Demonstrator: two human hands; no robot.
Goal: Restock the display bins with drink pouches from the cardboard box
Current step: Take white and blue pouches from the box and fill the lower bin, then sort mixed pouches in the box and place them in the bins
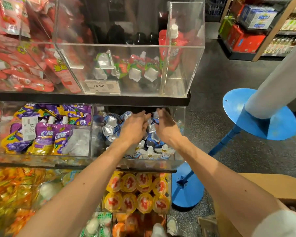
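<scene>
Lying in bin | blue pouches between left grip, right grip

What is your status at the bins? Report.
Open: left hand, right hand, over blue pouches in clear bin. Cardboard box lower right. Nothing blocking.

A: Near right, cardboard box: what shows?
B: One corner only; the picture's edge cuts off the rest.
A: Blue pouches?
B: Partly covered by left hand and right hand; fingertips blurred.
A: Far right shelves?
B: Blurred; labels on cartons unreadable.
</scene>
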